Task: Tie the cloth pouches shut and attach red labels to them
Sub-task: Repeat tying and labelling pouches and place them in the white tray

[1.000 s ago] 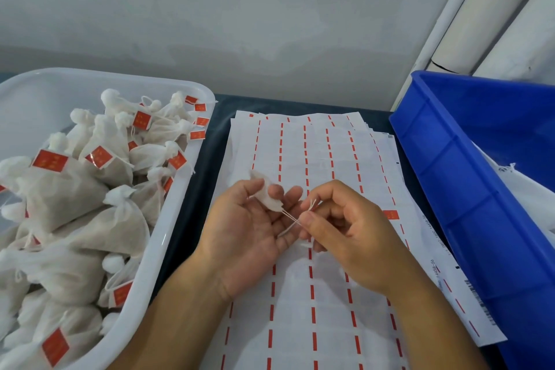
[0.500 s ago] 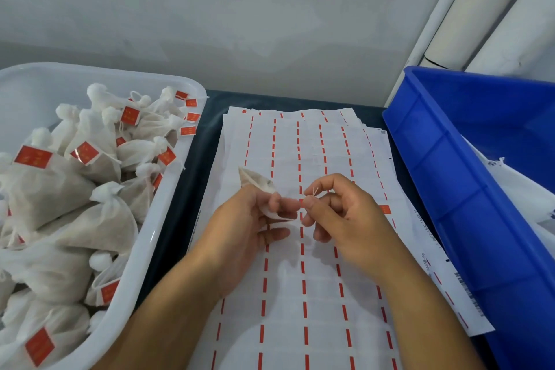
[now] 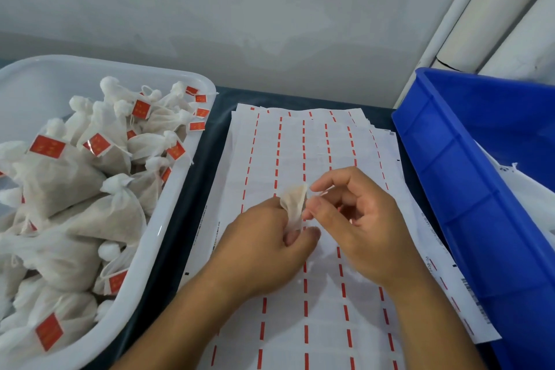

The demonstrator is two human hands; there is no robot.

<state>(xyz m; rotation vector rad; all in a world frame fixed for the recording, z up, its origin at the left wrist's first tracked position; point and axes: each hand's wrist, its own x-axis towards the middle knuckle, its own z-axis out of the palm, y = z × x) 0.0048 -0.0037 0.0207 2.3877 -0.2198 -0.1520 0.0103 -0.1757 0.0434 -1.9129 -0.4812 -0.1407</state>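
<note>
While left hand (image 3: 264,245) and right hand (image 3: 354,219) pinch a cloth scrap (image 3: 292,204), label sheets (image 3: 303,309) cover dark table (image 3: 207,141), grey wall (image 3: 240,9).

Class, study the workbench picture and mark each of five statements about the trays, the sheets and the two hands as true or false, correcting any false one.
1. The white tray on the left holds tied pouches with red labels. True.
2. The left hand holds a small pouch. True.
3. The blue bin stands to the left of the label sheets. False: it stands on their right.
4. The right hand rests flat on the sheets. False: its fingers are curled, pinching at the pouch's top.
5. The pouch in the hands already carries a red label. False: none shows on it.
</note>
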